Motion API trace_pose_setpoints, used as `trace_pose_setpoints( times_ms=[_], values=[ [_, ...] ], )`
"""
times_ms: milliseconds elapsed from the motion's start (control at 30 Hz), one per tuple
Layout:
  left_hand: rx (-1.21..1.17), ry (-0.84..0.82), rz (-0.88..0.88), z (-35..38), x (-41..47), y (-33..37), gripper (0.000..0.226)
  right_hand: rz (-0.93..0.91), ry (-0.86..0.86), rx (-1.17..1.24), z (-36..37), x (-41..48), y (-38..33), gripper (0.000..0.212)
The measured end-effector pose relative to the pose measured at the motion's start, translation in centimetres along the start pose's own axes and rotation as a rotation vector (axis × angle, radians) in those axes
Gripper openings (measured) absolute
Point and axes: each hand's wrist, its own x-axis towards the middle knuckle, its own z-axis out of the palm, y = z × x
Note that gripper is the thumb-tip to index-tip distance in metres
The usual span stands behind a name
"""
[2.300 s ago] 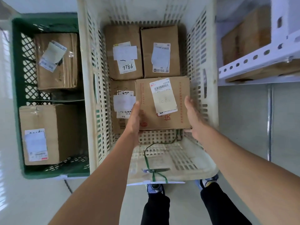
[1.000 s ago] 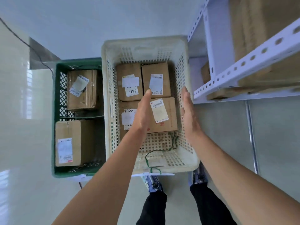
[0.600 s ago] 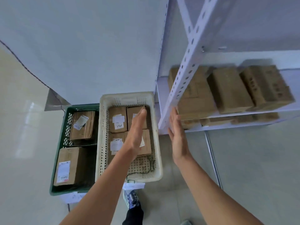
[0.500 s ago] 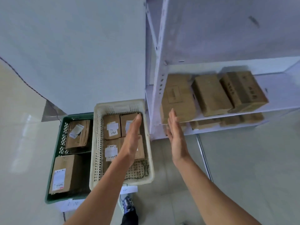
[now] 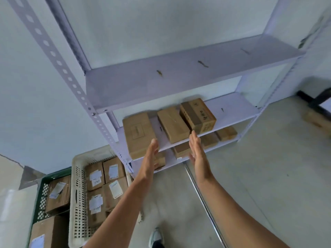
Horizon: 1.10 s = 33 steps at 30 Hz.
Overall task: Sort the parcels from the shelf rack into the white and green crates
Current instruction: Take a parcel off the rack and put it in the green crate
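Middle parcel [image 5: 172,124] sat mid-frame, just above the gap between left hand [image 5: 149,158] and right hand [image 5: 198,153], both flat, empty; long axis toward them; right nearer.

Bright, even light; glare whitens the glossy floor [image 5: 10,203] at lower left. Wide-angle bending curves the shelf rack [image 5: 179,81] posts; the right edge blurs.

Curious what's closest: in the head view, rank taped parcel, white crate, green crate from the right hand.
1. taped parcel, on the shelf just beyond the right hand.
2. white crate, on floor, left.
3. green crate, farthest left.
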Motion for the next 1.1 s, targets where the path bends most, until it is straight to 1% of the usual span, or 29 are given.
trace_pose_setpoints(
  times_ms=[67, 133, 233, 300, 333, 467, 567, 667, 700, 733, 800, 833, 867, 900, 933, 967, 1000, 1033, 1100],
  values=[
    [0.0, -0.03, 0.003, 2.1, 0.6, 0.3, 0.088, -0.004, 0.014, 0.016, -2.1, 0.3, -0.6, 0.09],
    [0.01, -0.047, -0.022, 4.2, 1.7, 0.5, 0.093, -0.005, 0.029, 0.026, -4.1, 1.0, -1.1, 0.083],
    [0.002, -0.049, -0.053, 6.9, 4.1, 0.9, 0.095, 0.019, 0.073, 0.028, -7.2, 3.1, -1.6, 0.086],
    [-0.015, -0.051, -0.07, 8.6, 6.2, 1.2, 0.096, 0.042, 0.109, 0.022, -9.4, 4.9, -2.1, 0.076],
    [-0.029, -0.053, -0.077, 9.5, 7.2, 1.4, 0.097, 0.046, 0.123, 0.018, -10.6, 6.0, -2.4, 0.074],
    [-0.05, -0.059, -0.139, 12.9, 11.8, 2.7, 0.1, 0.062, 0.176, 0.011, -15.0, 9.9, -4.1, 0.075],
    [-0.041, -0.095, -0.144, 15.1, 14.5, 3.7, 0.104, 0.053, 0.214, 0.003, -17.8, 12.5, -5.1, 0.08],
    [-0.008, -0.126, -0.159, 16.9, 16.6, 4.5, 0.109, 0.08, 0.22, -0.006, -19.6, 15.0, -5.7, 0.077],
    [-0.014, -0.136, -0.163, 17.3, 17.1, 4.7, 0.102, 0.085, 0.207, -0.01, -20.0, 15.7, -5.9, 0.078],
    [-0.02, -0.14, -0.165, 17.7, 17.7, 4.9, 0.09, 0.087, 0.197, -0.015, -20.3, 16.4, -6.0, 0.08],
    [-0.011, -0.135, -0.164, 18.4, 19.0, 4.9, 0.068, 0.098, 0.181, -0.015, -21.0, 18.0, -6.2, 0.096],
    [-0.004, -0.123, -0.164, 18.7, 19.7, 4.7, 0.06, 0.109, 0.178, -0.009, -21.3, 18.8, -6.2, 0.104],
    [0.005, -0.111, -0.164, 19.0, 20.2, 4.6, 0.057, 0.12, 0.169, -0.003, -21.7, 19.6, -6.2, 0.106],
    [0.012, -0.1, -0.165, 19.2, 20.5, 4.6, 0.061, 0.126, 0.159, 0.003, -22.2, 20.3, -6.1, 0.101],
    [0.007, -0.083, -0.16, 19.5, 20.8, 4.6, 0.074, 0.133, 0.148, 0.0, -22.6, 21.1, -5.9, 0.094],
    [0.002, -0.054, -0.162, 19.8, 21.3, 4.4, 0.093, 0.138, 0.136, -0.003, -23.2, 21.9, -5.7, 0.091],
    [0.006, -0.024, -0.176, 20.1, 21.8, 4.2, 0.107, 0.147, 0.124, -0.008, -23.8, 22.8, -5.4, 0.092],
    [0.007, 0.003, -0.189, 20.6, 22.2, 4.1, 0.111, 0.157, 0.113, -0.016, -24.5, 23.7, -5.1, 0.095],
    [0.005, 0.062, -0.207, 21.5, 23.0, 3.5, 0.106, 0.178, 0.082, -0.025, -26.0, 25.4, -4.6, 0.092]
  ],
)
